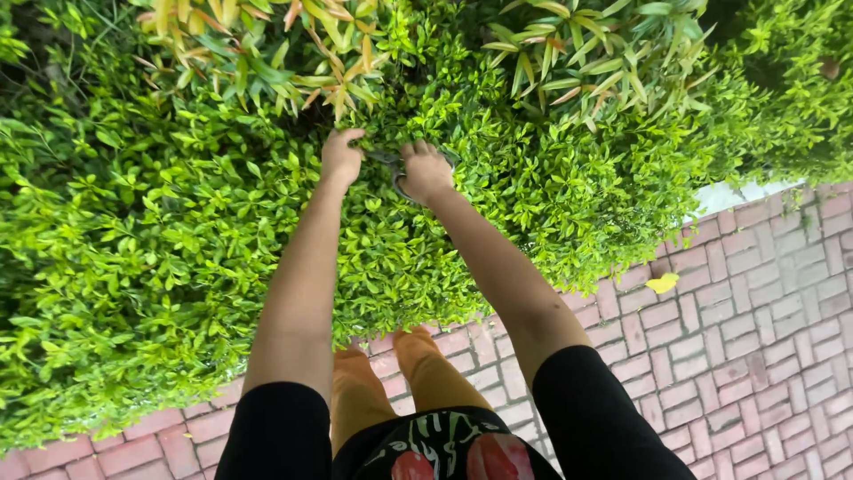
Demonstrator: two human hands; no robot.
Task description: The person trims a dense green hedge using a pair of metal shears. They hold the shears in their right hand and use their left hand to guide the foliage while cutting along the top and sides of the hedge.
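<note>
1. Two bare hands reach out side by side into the top of a dense green hedge (178,258).
2. The right hand (425,171) is curled into a fist around the dark looped handles of a pair of scissors (397,169); only a thin grey metal part and a loop show beside the knuckles, and the blades are hidden among the leaves.
3. The left hand (340,156) sits just beside the scissors, its fingers pinched narrowly onto a leafy sprig (355,116) of the hedge; whether it truly grips the stem I cannot tell.
4. The scissors lie between the two hands, at the hedge's upper face.
5. The hedge is a thick mass of small, glossy, oval leaves, bright yellow-green at the tips and darker within.
6. Beyond the hands, above the hedge, hang longer, narrow leaves (586,44), some tinged orange and brown.
7. Below the hedge runs a brick pavement (755,338) of reddish-pink rectangular blocks with pale joints, laid in alternating directions.
8. A single yellow fallen leaf (662,283) rests on the bricks near the hedge's edge.
9. Short black sleeves (275,431) cover the upper arms.
</note>
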